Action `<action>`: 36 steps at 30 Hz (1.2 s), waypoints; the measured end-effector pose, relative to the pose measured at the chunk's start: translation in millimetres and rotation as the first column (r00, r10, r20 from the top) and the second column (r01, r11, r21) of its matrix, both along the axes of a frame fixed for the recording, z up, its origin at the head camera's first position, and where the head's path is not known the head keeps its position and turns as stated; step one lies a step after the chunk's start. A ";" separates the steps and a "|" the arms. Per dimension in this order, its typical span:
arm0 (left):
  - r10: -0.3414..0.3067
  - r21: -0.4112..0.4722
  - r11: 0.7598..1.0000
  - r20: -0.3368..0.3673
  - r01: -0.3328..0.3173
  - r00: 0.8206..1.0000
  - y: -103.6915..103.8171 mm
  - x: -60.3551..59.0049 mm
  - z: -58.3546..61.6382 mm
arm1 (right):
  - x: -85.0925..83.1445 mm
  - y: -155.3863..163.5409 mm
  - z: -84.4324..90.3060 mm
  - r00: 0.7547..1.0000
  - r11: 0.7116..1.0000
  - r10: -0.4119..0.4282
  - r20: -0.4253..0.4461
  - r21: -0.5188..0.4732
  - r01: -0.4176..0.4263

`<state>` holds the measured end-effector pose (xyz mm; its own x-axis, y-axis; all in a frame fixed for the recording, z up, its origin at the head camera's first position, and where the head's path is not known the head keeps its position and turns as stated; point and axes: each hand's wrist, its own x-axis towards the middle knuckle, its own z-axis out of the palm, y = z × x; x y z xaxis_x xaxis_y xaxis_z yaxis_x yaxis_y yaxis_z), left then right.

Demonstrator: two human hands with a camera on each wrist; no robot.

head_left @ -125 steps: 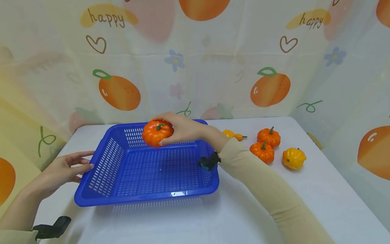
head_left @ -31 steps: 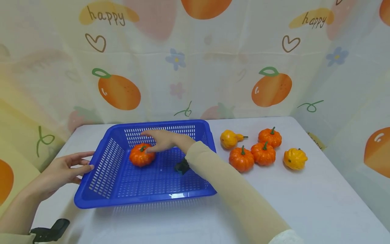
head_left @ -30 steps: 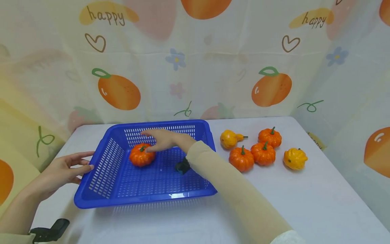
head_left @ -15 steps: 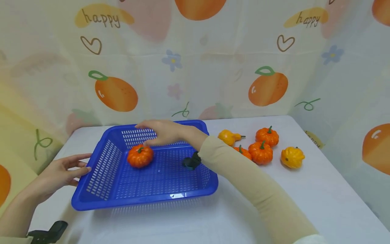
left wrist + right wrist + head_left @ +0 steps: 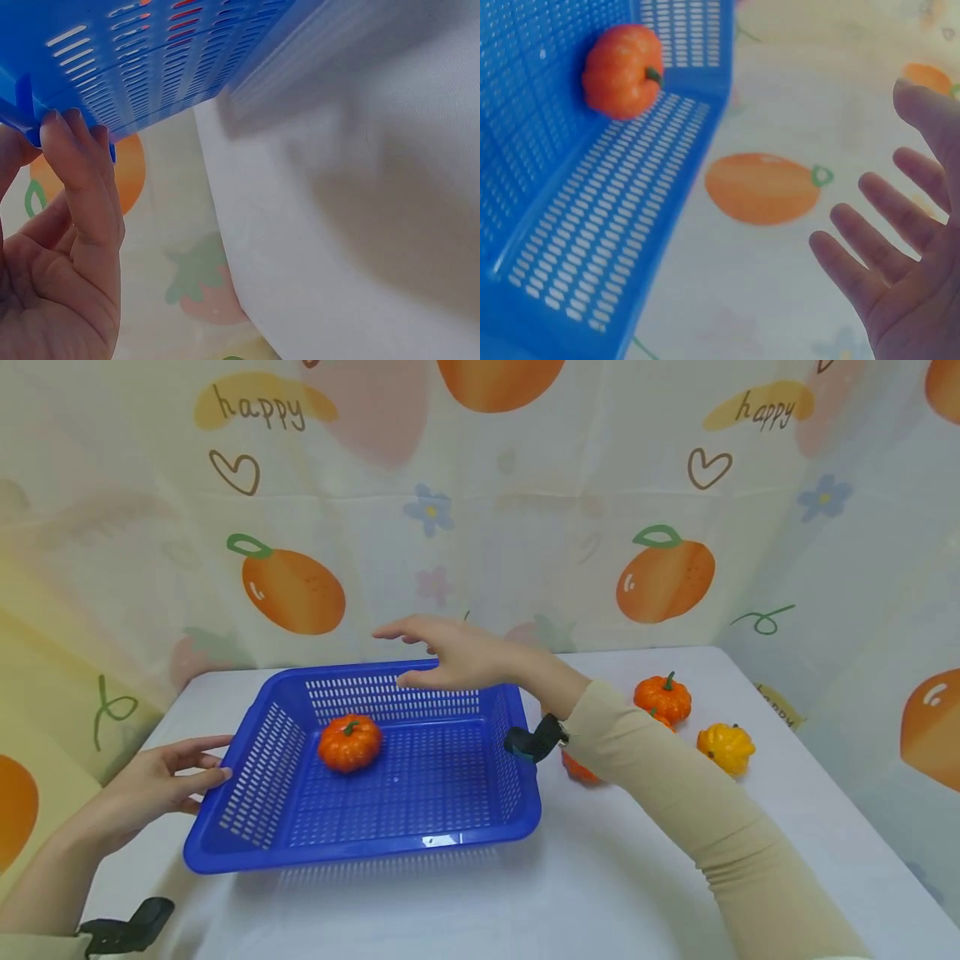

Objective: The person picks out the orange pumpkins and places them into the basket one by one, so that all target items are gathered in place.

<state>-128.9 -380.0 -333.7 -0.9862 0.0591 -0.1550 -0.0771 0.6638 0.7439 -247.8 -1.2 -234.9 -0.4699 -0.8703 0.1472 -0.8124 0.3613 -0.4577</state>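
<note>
Orange pumpkin (image 5: 663, 697) and yellow gourd (image 5: 724, 748) on white table (image 5: 750, 827); fruit-print backdrop (image 5: 480, 510) lettered "happy" behind.

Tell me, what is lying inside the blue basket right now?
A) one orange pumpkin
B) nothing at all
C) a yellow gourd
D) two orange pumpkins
A: a single orange pumpkin sits on the floor of the blue basket; the other pumpkins and the yellow gourd lie outside it on the table.

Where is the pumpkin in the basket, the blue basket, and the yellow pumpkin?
pumpkin (image 5: 348, 744), head view, its ribbed side.
blue basket (image 5: 360, 850), head view, near rim.
yellow pumpkin (image 5: 724, 748), head view, its middle.
</note>
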 end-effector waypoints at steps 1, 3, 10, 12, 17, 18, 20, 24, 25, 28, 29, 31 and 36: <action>-0.001 -0.002 1.000 0.004 0.001 1.000 0.1 -0.3 0.2 | -0.6 4.5 1.1 1.000 1.000 -0.003 0.000 -0.013 0.003; -0.004 0.000 1.000 0.009 0.004 1.000 0.5 -0.8 0.4 | -1.3 13.6 2.7 1.000 0.999 -0.017 -0.001 -0.042 0.017; -0.011 -0.003 1.000 0.012 0.011 1.000 1.6 -1.9 1.8 | -2.3 45.8 1.3 0.998 0.990 -0.048 -0.036 -0.131 0.043; -0.010 0.004 1.000 0.018 0.010 1.000 1.9 -1.7 1.6 | -1.8 54.1 0.2 0.997 0.986 -0.058 -0.043 -0.160 0.051; -0.007 -0.003 1.000 0.024 0.007 1.000 1.1 0.9 1.0 | -0.7 74.0 -2.9 0.993 0.974 -0.106 -0.041 -0.208 0.096; -0.007 -0.008 1.000 0.022 0.007 1.000 0.8 1.2 0.8 | -0.5 78.4 -3.9 0.992 0.970 -0.121 -0.036 -0.217 0.111; -0.007 -0.014 1.000 0.016 0.007 1.000 0.3 1.2 0.5 | -0.2 87.6 -6.4 0.989 0.962 -0.148 -0.022 -0.235 0.139; -0.007 -0.010 1.000 0.013 0.007 1.000 -0.2 0.6 -0.4 | -0.6 104.5 -14.2 0.982 0.943 -0.189 -0.009 -0.281 0.179; -0.006 -0.013 1.000 0.011 0.006 1.000 -0.3 0.7 -0.4 | -1.0 108.1 -16.4 0.981 0.939 -0.194 -0.015 -0.293 0.181; -0.004 -0.020 1.000 0.009 0.004 1.000 -0.3 1.1 -0.4 | -2.1 117.7 -23.6 0.977 0.928 -0.210 -0.027 -0.320 0.191; -0.002 -0.025 1.000 0.009 0.002 1.000 -0.1 1.0 -0.3 | -2.3 120.9 -26.2 0.976 0.924 -0.216 -0.023 -0.327 0.197; -0.001 -0.026 1.000 0.012 0.001 1.000 0.5 0.7 -0.2 | -2.3 127.6 -31.1 0.973 0.919 -0.232 -0.014 -0.332 0.214; -0.001 -0.026 1.000 0.014 0.001 1.000 1.6 -0.6 -0.1 | -0.4 146.9 -43.5 0.955 0.899 -0.293 0.054 -0.326 0.294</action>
<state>-129.4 -378.5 -333.8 -0.9838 0.0555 -0.1707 -0.0873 0.6829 0.7252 -248.2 145.7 -278.4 -0.6978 -0.5962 0.3971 -0.6907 0.4133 -0.5934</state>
